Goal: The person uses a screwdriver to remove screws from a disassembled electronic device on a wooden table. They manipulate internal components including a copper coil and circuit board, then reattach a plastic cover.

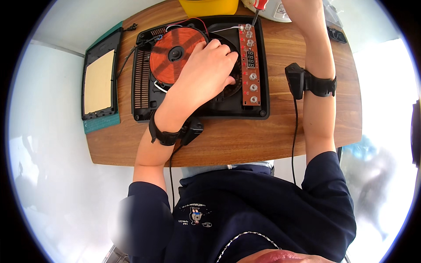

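An opened induction cooker base lies on the table, with a round copper coil at its left. My left hand reaches over the coil's right edge and the black fan; its fingers curl downward, and what lies under them is hidden. Along the right side sits a reddish-brown circuit board with a small display and several round buttons. At the board's far end, a screwdriver with a red and white handle points its tip downward. Its handle leads out of view beside my right hand, whose fingers the upper edge cuts off.
To the left, a black cover panel with a cream sheet rests on a green cutting mat. A yellow container and a white rounded object stand at the back. Cables hang from black wrist-worn devices on both my forearms.
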Demonstrator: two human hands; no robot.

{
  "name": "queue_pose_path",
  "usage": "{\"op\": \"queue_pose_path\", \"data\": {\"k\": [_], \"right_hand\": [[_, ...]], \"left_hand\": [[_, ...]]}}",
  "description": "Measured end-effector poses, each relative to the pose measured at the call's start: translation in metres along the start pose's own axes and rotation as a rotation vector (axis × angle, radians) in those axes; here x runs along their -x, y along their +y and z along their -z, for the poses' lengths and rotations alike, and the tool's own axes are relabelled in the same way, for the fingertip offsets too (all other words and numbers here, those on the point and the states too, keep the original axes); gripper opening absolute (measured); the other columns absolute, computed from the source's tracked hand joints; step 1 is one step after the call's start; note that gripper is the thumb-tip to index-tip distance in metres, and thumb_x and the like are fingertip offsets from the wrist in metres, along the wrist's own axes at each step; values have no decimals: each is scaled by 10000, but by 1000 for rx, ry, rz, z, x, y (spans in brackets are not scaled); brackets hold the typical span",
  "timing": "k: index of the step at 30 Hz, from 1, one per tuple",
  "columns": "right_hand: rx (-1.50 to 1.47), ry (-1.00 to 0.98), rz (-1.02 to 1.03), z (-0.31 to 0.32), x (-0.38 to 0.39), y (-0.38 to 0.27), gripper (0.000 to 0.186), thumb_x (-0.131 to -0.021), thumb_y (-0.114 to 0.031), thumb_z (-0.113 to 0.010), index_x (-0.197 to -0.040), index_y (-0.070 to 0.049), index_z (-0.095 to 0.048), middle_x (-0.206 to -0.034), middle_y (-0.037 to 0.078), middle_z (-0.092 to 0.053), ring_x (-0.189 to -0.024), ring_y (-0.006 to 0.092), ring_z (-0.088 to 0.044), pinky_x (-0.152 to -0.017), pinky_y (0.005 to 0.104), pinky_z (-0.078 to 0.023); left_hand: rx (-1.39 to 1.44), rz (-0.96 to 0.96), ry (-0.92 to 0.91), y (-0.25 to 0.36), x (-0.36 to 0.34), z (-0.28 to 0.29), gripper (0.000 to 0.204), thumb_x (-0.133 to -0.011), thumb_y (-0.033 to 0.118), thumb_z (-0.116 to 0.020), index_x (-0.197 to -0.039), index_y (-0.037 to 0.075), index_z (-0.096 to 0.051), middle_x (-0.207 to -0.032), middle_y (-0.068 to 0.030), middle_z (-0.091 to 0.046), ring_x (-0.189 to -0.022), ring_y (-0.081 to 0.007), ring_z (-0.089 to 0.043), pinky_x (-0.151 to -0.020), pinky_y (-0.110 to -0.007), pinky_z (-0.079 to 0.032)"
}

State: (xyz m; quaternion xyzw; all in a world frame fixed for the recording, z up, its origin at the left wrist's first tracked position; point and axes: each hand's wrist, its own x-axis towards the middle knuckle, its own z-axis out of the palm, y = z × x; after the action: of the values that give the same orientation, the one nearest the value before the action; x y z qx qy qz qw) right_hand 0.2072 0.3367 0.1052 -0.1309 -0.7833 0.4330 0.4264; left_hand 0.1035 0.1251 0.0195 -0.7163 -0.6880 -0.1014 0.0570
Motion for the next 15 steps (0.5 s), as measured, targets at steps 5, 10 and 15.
{"op": "queue_pose_path", "data": {"k": [5, 10, 15], "right_hand": [[172, 33, 58, -4, 1, 0, 307, -960, -65, -685, -1261, -6, -672, -891, 36, -680, -818, 123, -632, -726, 271, -526], [-189, -25, 39, -2, -2, 10, 302, -957, -94, -710, -1246, -13, -676, -934, 42, -697, -840, 128, -646, -752, 284, -545], [81, 53, 133, -14, 9, -5, 282, -995, -88, -657, -1266, -8, -655, -969, 57, -706, -894, 129, -668, -781, 281, -551]], "left_hand": [[3, -4, 22, 3, 0, 0, 366, -773, 225, -860, -1038, 33, -697, -1007, -64, -671, -1065, -252, -597, -947, -416, -482], [1, -12, 30, 3, -1, 1, 369, -774, 222, -859, -1047, 34, -697, -1007, -62, -671, -1064, -251, -598, -948, -412, -481], [-5, -11, 27, 2, 1, 0, 368, -779, 225, -856, -1053, 37, -699, -1010, -59, -673, -1063, -250, -601, -943, -413, -484]]}}
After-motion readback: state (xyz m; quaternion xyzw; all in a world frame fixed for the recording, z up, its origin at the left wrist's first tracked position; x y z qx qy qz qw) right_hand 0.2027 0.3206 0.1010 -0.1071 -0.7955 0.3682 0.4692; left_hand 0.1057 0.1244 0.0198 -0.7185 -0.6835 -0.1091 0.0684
